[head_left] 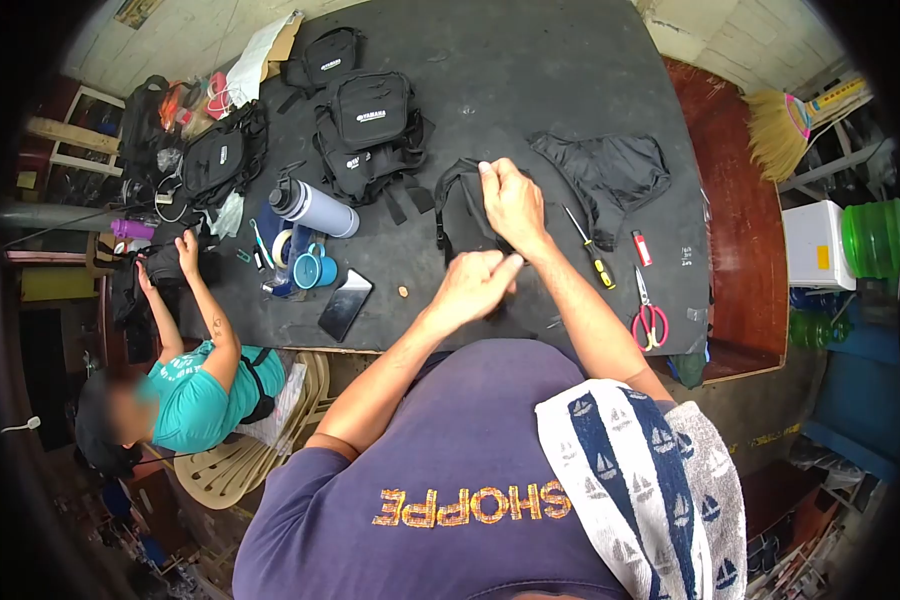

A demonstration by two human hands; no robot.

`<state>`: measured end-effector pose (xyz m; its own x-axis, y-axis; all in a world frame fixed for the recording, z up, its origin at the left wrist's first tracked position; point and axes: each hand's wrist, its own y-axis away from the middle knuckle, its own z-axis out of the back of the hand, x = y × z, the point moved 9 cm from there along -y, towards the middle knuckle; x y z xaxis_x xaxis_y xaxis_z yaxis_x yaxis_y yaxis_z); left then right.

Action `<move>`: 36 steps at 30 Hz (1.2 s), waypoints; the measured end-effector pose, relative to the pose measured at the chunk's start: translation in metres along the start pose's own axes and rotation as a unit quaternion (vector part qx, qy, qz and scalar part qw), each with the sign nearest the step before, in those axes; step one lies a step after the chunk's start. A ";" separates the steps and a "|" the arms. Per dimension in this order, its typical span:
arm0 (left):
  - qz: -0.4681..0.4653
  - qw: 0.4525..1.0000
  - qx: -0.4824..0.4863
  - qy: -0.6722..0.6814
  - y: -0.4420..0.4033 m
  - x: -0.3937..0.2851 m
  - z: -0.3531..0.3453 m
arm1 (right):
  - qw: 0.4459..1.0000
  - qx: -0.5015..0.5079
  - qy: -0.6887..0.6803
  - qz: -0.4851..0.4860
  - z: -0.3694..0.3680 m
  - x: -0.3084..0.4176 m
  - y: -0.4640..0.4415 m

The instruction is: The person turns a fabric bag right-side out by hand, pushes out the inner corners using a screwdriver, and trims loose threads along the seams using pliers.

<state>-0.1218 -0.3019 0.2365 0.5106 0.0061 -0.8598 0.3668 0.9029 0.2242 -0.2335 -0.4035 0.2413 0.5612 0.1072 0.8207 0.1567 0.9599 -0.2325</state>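
A black fabric bag is held at the near side of the dark table. My right hand is closed on its upper part, with the thumb pressed along the fabric. My left hand is curled into a grip at the bag's near edge; the fingers' undersides are hidden. Right of the bag lies a loose black piece of fabric with a strap-like strip. A screwdriver with a yellow and black handle, a red lighter and red-handled scissors lie to the right of my right forearm.
Several black bags stand at the back left. A grey bottle, a blue mug and a phone are on the left. A co-worker in a teal shirt handles black material at the left edge. A broom hangs at right.
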 end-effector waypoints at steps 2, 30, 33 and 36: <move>-0.064 0.995 0.068 0.034 0.027 -0.053 0.002 | 1.000 0.002 0.024 0.012 -0.003 -0.012 -0.015; -0.053 0.903 -0.136 0.404 -0.019 -0.017 0.044 | 0.951 0.006 -0.192 -0.242 0.130 -0.122 0.097; -0.069 0.898 -0.136 0.413 -0.022 -0.014 0.044 | 0.981 -0.001 0.124 -0.151 0.135 -0.162 0.131; -0.042 0.875 -0.158 0.455 -0.023 -0.008 0.042 | 0.955 -0.011 0.282 -0.085 0.131 -0.175 0.152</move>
<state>-0.1020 -0.3409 0.2572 -0.3922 0.1438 -0.9086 0.0668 0.9895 0.1278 -0.4146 -0.2426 0.1308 0.8741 -0.2128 0.4367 0.2982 0.9447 -0.1365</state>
